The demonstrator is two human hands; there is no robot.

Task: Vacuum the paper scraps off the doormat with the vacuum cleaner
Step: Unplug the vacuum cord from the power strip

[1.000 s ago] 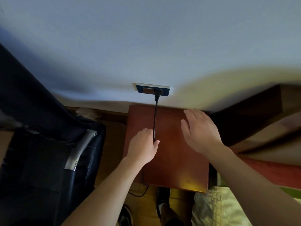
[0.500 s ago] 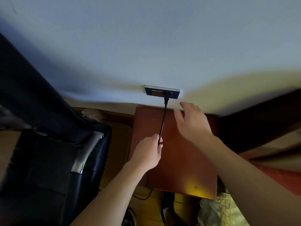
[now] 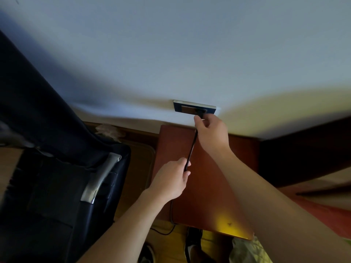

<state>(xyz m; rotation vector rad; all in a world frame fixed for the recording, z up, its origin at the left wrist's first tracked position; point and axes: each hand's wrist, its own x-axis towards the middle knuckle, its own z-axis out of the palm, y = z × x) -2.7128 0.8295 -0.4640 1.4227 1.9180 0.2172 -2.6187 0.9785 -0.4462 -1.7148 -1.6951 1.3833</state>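
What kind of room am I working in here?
Probably a bedroom or home study: a wall socket above a wooden cabinet, a dark padded chair on the left, and quilted bedding at the bottom right.

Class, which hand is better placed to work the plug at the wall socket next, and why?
Right: the right hand pinches the plug at the wall socket; the left hand only grips the cord lower down.

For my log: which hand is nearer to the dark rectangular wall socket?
Right. Right hand pinches the thin black cord at the dark rectangular wall socket; left hand grips it lower down.
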